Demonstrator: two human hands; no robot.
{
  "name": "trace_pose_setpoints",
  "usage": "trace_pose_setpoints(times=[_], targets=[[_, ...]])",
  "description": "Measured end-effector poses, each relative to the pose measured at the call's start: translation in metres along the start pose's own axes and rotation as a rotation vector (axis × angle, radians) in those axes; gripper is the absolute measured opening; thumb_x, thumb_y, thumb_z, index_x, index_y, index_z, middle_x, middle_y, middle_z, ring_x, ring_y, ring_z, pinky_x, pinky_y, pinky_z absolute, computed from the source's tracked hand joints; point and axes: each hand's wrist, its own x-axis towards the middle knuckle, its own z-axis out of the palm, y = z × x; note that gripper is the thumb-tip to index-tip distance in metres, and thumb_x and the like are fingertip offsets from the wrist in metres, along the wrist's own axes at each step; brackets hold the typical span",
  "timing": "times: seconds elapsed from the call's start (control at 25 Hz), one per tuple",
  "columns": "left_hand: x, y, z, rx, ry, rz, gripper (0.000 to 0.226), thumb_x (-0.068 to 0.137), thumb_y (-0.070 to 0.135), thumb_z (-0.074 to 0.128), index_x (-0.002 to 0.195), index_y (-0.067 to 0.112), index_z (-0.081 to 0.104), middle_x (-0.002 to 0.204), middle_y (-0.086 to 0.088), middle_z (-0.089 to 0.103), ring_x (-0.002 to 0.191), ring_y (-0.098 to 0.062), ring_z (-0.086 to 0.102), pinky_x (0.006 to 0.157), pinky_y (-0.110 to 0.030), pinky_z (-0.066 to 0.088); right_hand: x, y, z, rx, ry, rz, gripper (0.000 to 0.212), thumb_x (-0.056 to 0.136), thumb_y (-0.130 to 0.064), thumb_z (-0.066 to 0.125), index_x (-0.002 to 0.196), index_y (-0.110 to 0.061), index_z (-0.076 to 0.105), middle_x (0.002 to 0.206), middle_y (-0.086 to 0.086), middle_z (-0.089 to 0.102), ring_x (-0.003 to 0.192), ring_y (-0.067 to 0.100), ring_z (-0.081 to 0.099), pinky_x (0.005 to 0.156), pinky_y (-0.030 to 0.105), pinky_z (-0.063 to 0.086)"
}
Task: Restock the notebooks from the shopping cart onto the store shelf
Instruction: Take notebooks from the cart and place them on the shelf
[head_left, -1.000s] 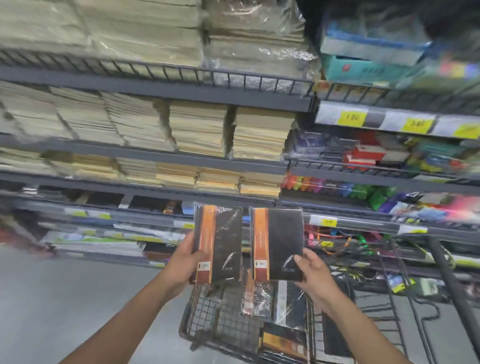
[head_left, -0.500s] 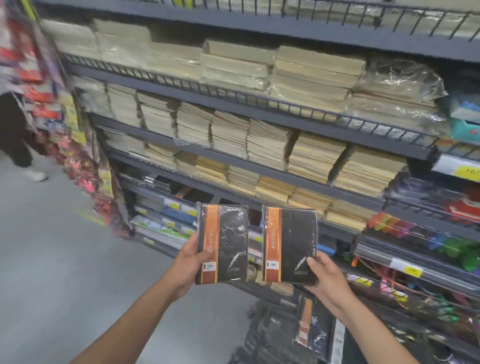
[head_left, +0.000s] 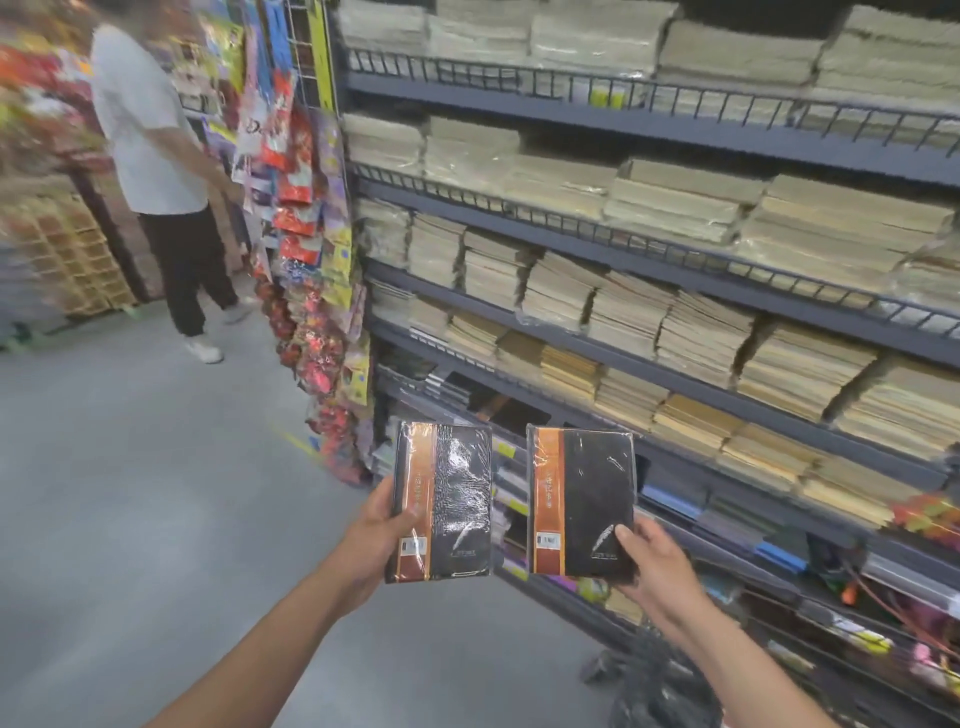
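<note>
I hold two black notebooks with orange spines, both wrapped in clear plastic, upright in front of the store shelf (head_left: 675, 387). My left hand (head_left: 382, 525) grips the left notebook (head_left: 460, 499) by its spine edge. My right hand (head_left: 652, 558) grips the right notebook (head_left: 592, 499) at its lower right corner. A lower shelf level behind them holds dark notebooks (head_left: 467, 392) lying flat. Only a dark corner of the shopping cart (head_left: 654, 686) shows at the bottom.
The upper shelf levels are packed with stacks of tan notebooks (head_left: 623, 312). Hanging colourful packets (head_left: 306, 260) cover the shelf's left end. A person in a white shirt (head_left: 156, 171) stands in the aisle at the far left. Grey floor (head_left: 130, 493) spreads to my left.
My view has swung left along the shelf; the cart has dropped almost out of sight and a person has come into view. Both hands keep their notebooks, held side by side.
</note>
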Motion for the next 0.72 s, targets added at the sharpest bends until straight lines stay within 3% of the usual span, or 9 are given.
trace_pose_setpoints(times=[0.16,0.32,0.4,0.52,0.6,0.72], targets=[[0.005,0.007,-0.04,-0.004,0.076,-0.025,0.046,0.102,-0.005,0.049,0.138,0.024,0.054,0.13,-0.014,0.07,0.121,-0.042,0.065,0.099,-0.065,0.052,0.012,-0.002,0.047,-0.02,-0.031,0.012,0.022,0.103,-0.008,0.048,0.122,-0.009,0.058,0.112,0.012,0.073,0.099,0.026,0.071,0.062,0.033,0.061],[0.025,0.016,-0.061,-0.009,0.095,-0.009,0.046,0.1,-0.007,0.05,0.138,0.019,0.054,0.13,-0.018,0.069,0.123,-0.046,0.061,0.1,-0.067,0.05,0.037,-0.005,0.078,-0.059,-0.037,0.009,0.021,0.104,-0.009,0.047,0.12,-0.005,0.06,0.112,0.016,0.073,0.095,0.026,0.072,0.066,0.032,0.059],[0.039,0.023,-0.069,-0.002,0.097,0.001,0.048,0.099,-0.008,0.051,0.138,0.02,0.055,0.131,-0.018,0.068,0.122,-0.045,0.062,0.1,-0.065,0.051,0.055,-0.007,0.092,-0.062,-0.059,0.001,0.021,0.104,-0.009,0.047,0.12,-0.004,0.06,0.109,0.015,0.075,0.089,0.022,0.073,0.067,0.029,0.056],[0.068,0.037,-0.079,0.015,0.097,0.006,0.05,0.099,-0.009,0.051,0.138,0.022,0.055,0.13,-0.018,0.069,0.115,-0.039,0.067,0.097,-0.062,0.054,0.088,-0.012,0.11,-0.038,-0.074,0.003,0.019,0.104,-0.007,0.045,0.114,-0.003,0.061,0.093,0.011,0.078,0.073,0.017,0.075,0.055,0.026,0.057],[0.09,0.047,-0.083,0.018,0.099,-0.01,0.048,0.098,-0.01,0.051,0.135,0.021,0.056,0.127,-0.021,0.068,0.103,-0.034,0.068,0.094,-0.06,0.055,0.111,-0.016,0.119,-0.031,-0.083,0.002,0.019,0.104,-0.006,0.045,0.114,-0.003,0.061,0.098,0.016,0.077,0.073,0.02,0.075,0.055,0.028,0.058],[0.124,0.057,-0.087,0.005,0.088,-0.019,0.043,0.099,-0.007,0.053,0.13,0.024,0.059,0.128,-0.023,0.067,0.107,-0.038,0.066,0.094,-0.063,0.054,0.147,-0.018,0.127,-0.009,-0.07,0.019,0.021,0.104,-0.006,0.046,0.119,-0.003,0.06,0.103,0.017,0.076,0.081,0.025,0.076,0.059,0.032,0.058]])
